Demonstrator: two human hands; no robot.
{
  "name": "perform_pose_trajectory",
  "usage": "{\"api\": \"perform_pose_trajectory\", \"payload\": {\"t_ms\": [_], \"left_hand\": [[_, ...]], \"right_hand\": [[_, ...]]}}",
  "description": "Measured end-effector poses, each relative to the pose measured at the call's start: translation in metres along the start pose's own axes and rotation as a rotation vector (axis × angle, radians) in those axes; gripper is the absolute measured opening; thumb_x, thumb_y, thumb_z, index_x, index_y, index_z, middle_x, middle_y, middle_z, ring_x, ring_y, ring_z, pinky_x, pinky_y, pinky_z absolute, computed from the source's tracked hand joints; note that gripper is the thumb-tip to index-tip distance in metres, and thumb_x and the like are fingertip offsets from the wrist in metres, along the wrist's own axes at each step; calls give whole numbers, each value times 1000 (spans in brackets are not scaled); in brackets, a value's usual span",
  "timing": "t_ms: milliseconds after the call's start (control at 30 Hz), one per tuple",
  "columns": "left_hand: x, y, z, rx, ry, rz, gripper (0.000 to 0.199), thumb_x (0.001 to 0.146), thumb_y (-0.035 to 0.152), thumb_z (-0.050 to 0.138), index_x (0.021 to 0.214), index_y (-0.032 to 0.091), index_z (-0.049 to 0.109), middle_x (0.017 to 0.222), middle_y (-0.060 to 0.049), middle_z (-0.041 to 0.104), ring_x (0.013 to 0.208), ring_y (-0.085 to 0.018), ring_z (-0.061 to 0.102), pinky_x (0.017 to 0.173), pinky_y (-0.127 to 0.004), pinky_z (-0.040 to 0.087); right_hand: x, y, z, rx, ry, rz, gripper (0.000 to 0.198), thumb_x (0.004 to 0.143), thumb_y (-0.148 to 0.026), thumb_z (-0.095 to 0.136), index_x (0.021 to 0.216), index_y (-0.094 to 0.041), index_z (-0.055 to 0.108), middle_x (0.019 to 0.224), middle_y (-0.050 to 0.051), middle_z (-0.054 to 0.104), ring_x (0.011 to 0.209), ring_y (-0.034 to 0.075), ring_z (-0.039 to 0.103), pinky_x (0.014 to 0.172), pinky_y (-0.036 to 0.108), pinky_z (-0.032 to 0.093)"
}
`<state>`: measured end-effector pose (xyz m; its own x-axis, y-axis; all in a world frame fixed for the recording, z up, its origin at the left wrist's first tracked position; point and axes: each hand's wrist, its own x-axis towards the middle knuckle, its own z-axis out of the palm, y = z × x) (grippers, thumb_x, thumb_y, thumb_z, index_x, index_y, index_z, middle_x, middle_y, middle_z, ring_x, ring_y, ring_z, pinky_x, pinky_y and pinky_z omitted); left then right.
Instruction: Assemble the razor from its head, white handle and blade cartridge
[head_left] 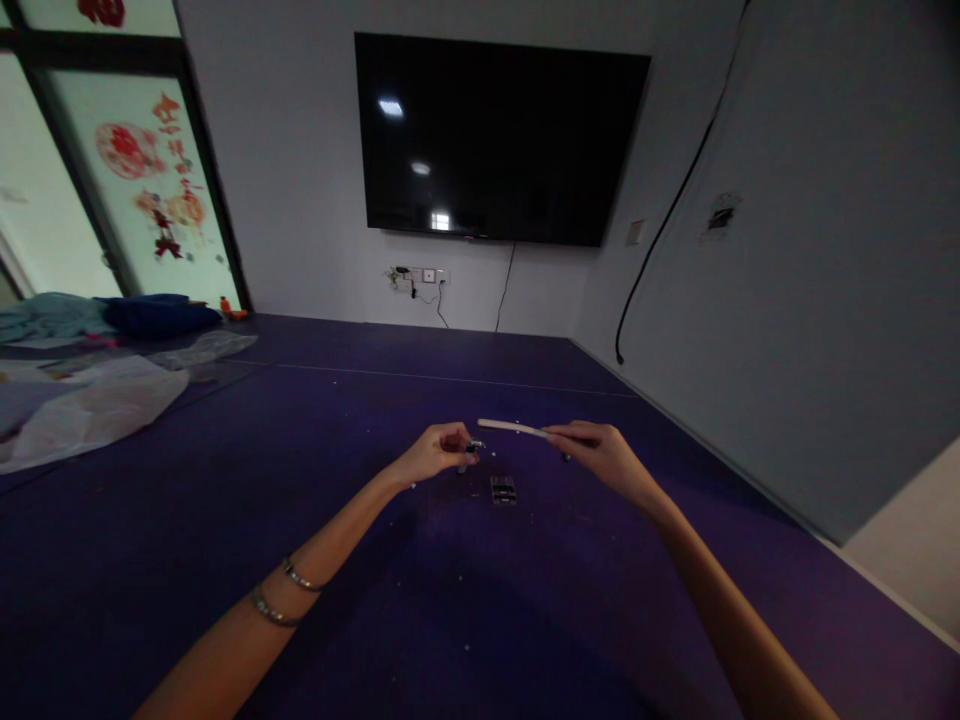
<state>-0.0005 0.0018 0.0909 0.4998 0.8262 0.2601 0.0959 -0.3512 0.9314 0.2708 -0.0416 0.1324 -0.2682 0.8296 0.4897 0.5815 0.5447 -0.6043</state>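
Note:
My left hand (pixel 442 450) pinches a small dark and silver piece (pixel 473 447) between thumb and fingers; its exact kind is too small to tell. My right hand (pixel 596 450) is closed on one end of a slim, pale, slightly curved stick (pixel 510 427). The stick points left, and its free end hangs close to the piece in my left hand, apart from it. Below and between the hands, a small dark rectangular block (pixel 503 490) with lighter bands lies on the purple surface (pixel 465 600). A little dark object (pixel 566 457) shows under my right hand, partly hidden.
Tiny white bits are scattered around. At the left lie a crumpled white sheet (pixel 112 410) and blue cloth (pixel 161 315), with an orange bottle (pixel 225 305) beside them. A television (pixel 502 140) hangs on the far wall; a black cable (pixel 675 200) runs down the right wall.

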Motion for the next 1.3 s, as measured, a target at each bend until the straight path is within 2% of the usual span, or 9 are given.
{"api": "perform_pose_trajectory", "payload": {"t_ms": [300, 600, 733, 933, 1133, 1300], "left_hand": [[0, 1, 5, -13, -10, -18, 20, 61, 20, 72, 68, 15, 54, 68, -1, 62, 64, -12, 57, 62, -25, 44], [-1, 5, 7, 24, -22, 13, 18, 63, 22, 70, 69, 15, 55, 69, 0, 61, 67, -12, 57, 64, -25, 43], [-1, 5, 8, 31, -27, 10, 17, 64, 22, 70, 71, 15, 56, 67, 0, 60, 68, -13, 58, 63, -25, 43], [-1, 4, 6, 37, -30, 21, 19, 64, 25, 70, 71, 15, 56, 70, -1, 61, 69, -13, 57, 64, -25, 43], [1, -2, 4, 16, -50, 4, 22, 62, 25, 72, 70, 14, 54, 66, 1, 59, 64, -11, 55, 62, -25, 42], [0, -3, 3, 29, -52, 23, 23, 63, 26, 72, 70, 14, 53, 69, 1, 59, 66, -11, 55, 63, -25, 42]], "right_hand": [[-4, -16, 6, -20, 10, -49, 28, 78, -43, 54, 89, -23, 71, 86, 5, 69, 79, 18, 62, 71, 29, 47], [-3, -9, 7, 0, 23, 3, 28, 77, -43, 56, 87, -21, 71, 86, 6, 69, 79, 19, 62, 73, 30, 47], [-4, -10, 8, 8, -8, -39, 27, 78, -43, 55, 88, -23, 71, 85, 5, 69, 77, 18, 62, 72, 29, 46], [-4, -7, 10, -42, 72, -54, 29, 78, -43, 55, 87, -21, 71, 80, 6, 68, 72, 17, 60, 67, 28, 46], [-2, -12, 10, -61, 32, -120, 26, 79, -41, 55, 87, -22, 72, 78, 5, 68, 68, 16, 59, 64, 29, 46], [-1, -10, 11, -84, 79, -115, 24, 79, -39, 56, 87, -22, 72, 75, 5, 68, 67, 17, 59, 63, 29, 45]]}}
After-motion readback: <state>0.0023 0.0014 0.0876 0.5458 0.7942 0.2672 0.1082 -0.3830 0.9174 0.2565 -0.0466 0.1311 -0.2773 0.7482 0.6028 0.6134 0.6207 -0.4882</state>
